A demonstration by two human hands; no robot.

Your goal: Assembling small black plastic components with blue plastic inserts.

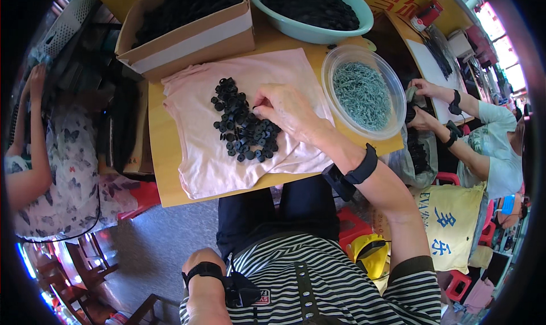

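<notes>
Over a pile of small black plastic caps [242, 123], my right hand [287, 108] has thumb and fingers pressed together at the pile's right edge. Whatever lies between those fingertips is too small to make out. The caps, some ring-shaped and some disc-like, are heaped on a pale pink cloth [219, 174] spread across a yellow table [165, 180]. My left hand [200, 258] is low by my lap, away from the table, and its fingers are hidden. Beside my right hand stands a round clear tub [329, 77] full of small greenish metal screws [361, 94].
Behind the cloth are a cardboard box [190, 43] and a pale green basin [318, 36], both filled with black parts. A co-worker [495, 148] handles dark things at right; another person's arm [34, 131] shows at left. A yellowish sack [449, 222] stands at lower right.
</notes>
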